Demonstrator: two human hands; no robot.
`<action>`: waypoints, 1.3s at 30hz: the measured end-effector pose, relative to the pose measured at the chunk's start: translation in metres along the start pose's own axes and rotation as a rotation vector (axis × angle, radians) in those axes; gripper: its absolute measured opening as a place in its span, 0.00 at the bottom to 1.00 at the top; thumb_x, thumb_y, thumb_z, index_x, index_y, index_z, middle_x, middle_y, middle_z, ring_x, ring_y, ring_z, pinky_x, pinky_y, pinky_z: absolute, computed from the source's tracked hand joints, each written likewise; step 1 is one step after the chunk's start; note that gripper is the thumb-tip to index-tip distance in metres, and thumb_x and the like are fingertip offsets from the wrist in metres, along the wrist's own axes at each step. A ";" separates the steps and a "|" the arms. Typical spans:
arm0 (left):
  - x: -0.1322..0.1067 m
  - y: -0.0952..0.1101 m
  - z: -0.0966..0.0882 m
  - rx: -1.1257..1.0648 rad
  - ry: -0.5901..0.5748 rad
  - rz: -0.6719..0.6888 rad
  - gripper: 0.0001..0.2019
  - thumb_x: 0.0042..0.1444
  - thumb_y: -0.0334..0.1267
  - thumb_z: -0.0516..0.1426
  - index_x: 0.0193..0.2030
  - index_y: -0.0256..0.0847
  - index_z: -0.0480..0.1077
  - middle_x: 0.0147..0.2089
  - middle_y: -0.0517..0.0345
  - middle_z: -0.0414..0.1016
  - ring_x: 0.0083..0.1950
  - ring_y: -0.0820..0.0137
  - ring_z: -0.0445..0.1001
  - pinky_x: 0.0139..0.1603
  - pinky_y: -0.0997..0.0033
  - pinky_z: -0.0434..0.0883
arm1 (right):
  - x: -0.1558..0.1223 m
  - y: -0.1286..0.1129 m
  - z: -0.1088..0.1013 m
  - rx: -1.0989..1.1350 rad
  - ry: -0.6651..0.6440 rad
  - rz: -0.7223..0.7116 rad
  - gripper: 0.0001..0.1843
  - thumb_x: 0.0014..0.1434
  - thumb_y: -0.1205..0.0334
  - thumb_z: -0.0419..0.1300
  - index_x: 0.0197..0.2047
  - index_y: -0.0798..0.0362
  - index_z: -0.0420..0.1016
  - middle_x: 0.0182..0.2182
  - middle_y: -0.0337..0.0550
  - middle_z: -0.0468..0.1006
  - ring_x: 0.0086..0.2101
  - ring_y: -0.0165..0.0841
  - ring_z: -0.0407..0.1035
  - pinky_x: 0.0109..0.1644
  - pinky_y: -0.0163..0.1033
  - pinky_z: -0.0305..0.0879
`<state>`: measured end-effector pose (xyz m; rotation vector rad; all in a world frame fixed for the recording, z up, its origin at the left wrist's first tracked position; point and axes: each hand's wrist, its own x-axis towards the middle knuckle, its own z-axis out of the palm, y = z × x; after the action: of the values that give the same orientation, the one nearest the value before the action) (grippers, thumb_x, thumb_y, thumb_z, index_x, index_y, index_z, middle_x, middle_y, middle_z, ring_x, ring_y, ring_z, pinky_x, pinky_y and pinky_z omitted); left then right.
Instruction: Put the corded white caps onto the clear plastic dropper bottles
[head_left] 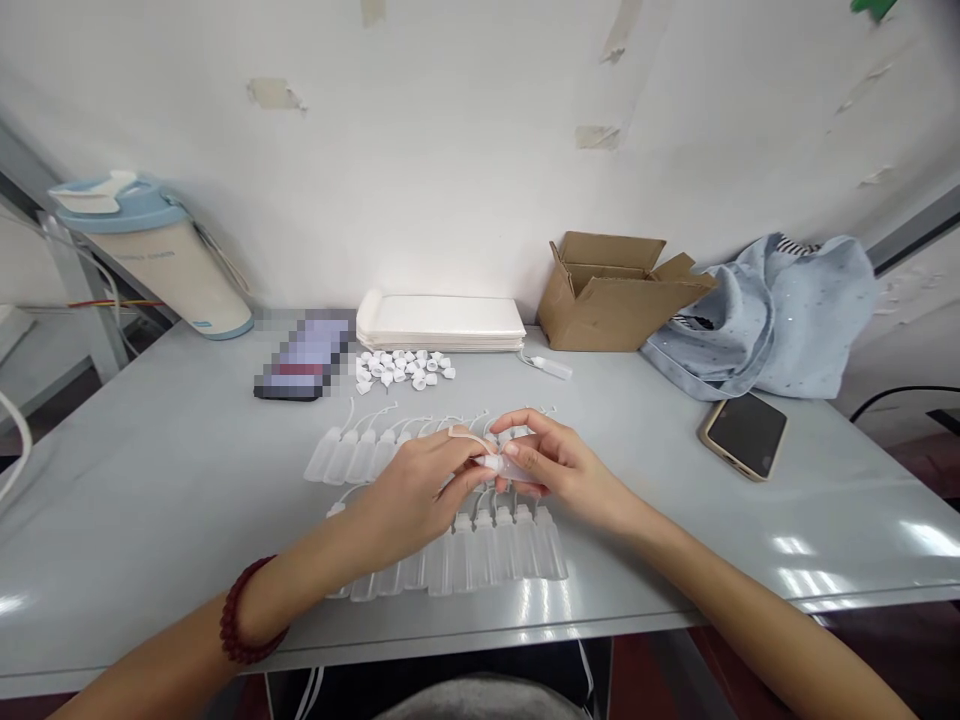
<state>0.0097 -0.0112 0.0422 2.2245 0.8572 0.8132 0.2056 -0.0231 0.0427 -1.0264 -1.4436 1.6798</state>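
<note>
My left hand (420, 490) and my right hand (555, 462) meet over the middle of the grey table (150, 480). Between their fingertips they pinch one small clear plastic bottle (508, 466). The left thumb and forefinger are closed on its capped end; the right fingers wrap its body. A red bead bracelet (244, 615) sits on my left wrist. Below the hands lies a row of several clear bottles (487, 545), side by side. A second row (356, 452) lies beyond the hands, each bottle with a thin tether. A heap of small white caps (401, 367) lies further back.
A stack of white sheets (441, 320) and an open cardboard box (611, 292) stand by the wall. A blue cloth bag (780, 315) and a phone (744, 433) lie at the right. A dark phone (304, 358) and a white jug with blue lid (161, 255) are at the left.
</note>
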 end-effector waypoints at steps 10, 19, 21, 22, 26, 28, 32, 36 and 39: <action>0.006 0.013 -0.005 -0.328 -0.099 -0.338 0.09 0.61 0.39 0.53 0.38 0.39 0.73 0.31 0.60 0.76 0.31 0.73 0.74 0.31 0.76 0.71 | -0.001 0.001 0.002 -0.057 0.008 -0.013 0.16 0.63 0.50 0.54 0.48 0.52 0.64 0.27 0.37 0.72 0.27 0.28 0.66 0.25 0.31 0.55; 0.004 0.003 -0.007 -0.437 0.064 -0.424 0.08 0.58 0.42 0.57 0.38 0.39 0.73 0.29 0.61 0.76 0.30 0.73 0.75 0.33 0.75 0.73 | -0.001 -0.001 -0.003 -0.451 0.203 -0.246 0.12 0.62 0.56 0.56 0.40 0.55 0.76 0.26 0.38 0.71 0.25 0.26 0.61 0.28 0.33 0.57; 0.003 0.001 -0.002 -0.377 0.120 -0.343 0.07 0.57 0.39 0.58 0.38 0.39 0.74 0.34 0.58 0.78 0.33 0.72 0.76 0.36 0.74 0.74 | -0.001 -0.003 -0.003 -0.366 0.196 -0.167 0.14 0.62 0.55 0.55 0.38 0.56 0.77 0.22 0.36 0.67 0.22 0.25 0.58 0.25 0.32 0.55; 0.002 0.001 0.001 -0.327 0.151 -0.297 0.06 0.57 0.38 0.58 0.38 0.39 0.74 0.37 0.57 0.78 0.35 0.71 0.76 0.37 0.73 0.74 | -0.001 -0.004 -0.003 -0.319 0.187 -0.119 0.15 0.62 0.53 0.55 0.37 0.57 0.77 0.21 0.35 0.66 0.21 0.24 0.57 0.24 0.32 0.54; 0.003 0.004 0.002 -0.247 0.183 -0.251 0.07 0.57 0.39 0.58 0.38 0.39 0.75 0.39 0.55 0.79 0.38 0.69 0.76 0.39 0.72 0.74 | -0.001 -0.007 -0.003 -0.235 0.174 -0.043 0.18 0.60 0.50 0.56 0.37 0.57 0.77 0.21 0.35 0.66 0.19 0.23 0.55 0.22 0.32 0.52; 0.004 0.006 -0.002 -0.307 0.117 -0.336 0.09 0.59 0.42 0.56 0.38 0.39 0.74 0.35 0.57 0.79 0.36 0.69 0.77 0.37 0.73 0.74 | -0.001 -0.005 -0.003 -0.277 0.190 -0.086 0.17 0.61 0.51 0.56 0.39 0.56 0.77 0.21 0.36 0.67 0.20 0.24 0.56 0.23 0.32 0.53; 0.006 0.007 -0.011 -0.341 -0.042 -0.432 0.17 0.63 0.47 0.51 0.31 0.38 0.72 0.28 0.58 0.76 0.30 0.71 0.76 0.32 0.74 0.73 | -0.004 0.000 0.000 -0.495 0.239 -0.289 0.13 0.62 0.55 0.55 0.42 0.54 0.76 0.24 0.39 0.70 0.22 0.27 0.59 0.25 0.33 0.56; 0.005 0.007 -0.012 -0.322 -0.152 -0.402 0.21 0.65 0.47 0.46 0.27 0.38 0.68 0.23 0.61 0.72 0.25 0.73 0.73 0.28 0.75 0.71 | -0.006 0.002 0.002 -0.631 0.261 -0.406 0.11 0.64 0.58 0.53 0.44 0.53 0.74 0.26 0.40 0.72 0.23 0.29 0.61 0.27 0.35 0.58; 0.002 0.005 -0.006 -0.126 -0.078 -0.245 0.21 0.66 0.43 0.45 0.24 0.39 0.65 0.21 0.62 0.69 0.23 0.74 0.69 0.26 0.76 0.67 | -0.006 0.002 0.002 -0.568 0.241 -0.364 0.13 0.65 0.57 0.51 0.41 0.54 0.74 0.23 0.38 0.69 0.21 0.27 0.59 0.25 0.34 0.56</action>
<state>0.0082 -0.0109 0.0499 1.9813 0.9891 0.6420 0.2063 -0.0299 0.0419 -1.1233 -1.8529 0.8712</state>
